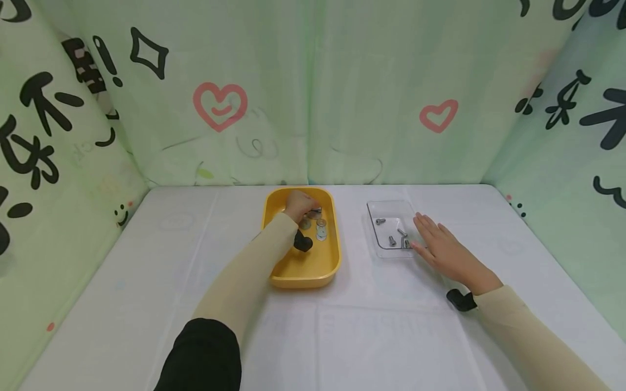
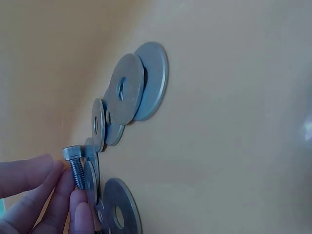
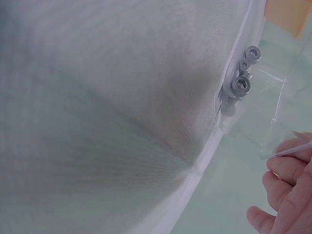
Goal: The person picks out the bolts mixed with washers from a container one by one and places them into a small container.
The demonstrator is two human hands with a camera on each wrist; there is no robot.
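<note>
In the head view, my left hand (image 1: pixel 299 205) reaches into the far end of a yellow tray (image 1: pixel 323 266). Its fingertips are at a socket-head bolt (image 2: pixel 75 165) in the left wrist view; whether they pinch it, I cannot tell. Several flat washers (image 2: pixel 129 87) lie beside and under the bolt, some overlapping. My right hand (image 1: pixel 447 251) has its fingers extended along the right side of a clear plastic tray (image 1: pixel 391 254), touching its edge. Several socket-head bolts (image 3: pixel 241 86) lie inside that tray, some gathered at its near right corner.
Both trays stand on a table with a white cloth (image 1: pixel 352 336), the yellow one left of the clear one. A green printed curtain (image 1: pixel 313 108) rises behind the table and along both sides. Black bands (image 1: pixel 461 300) are on the wrists.
</note>
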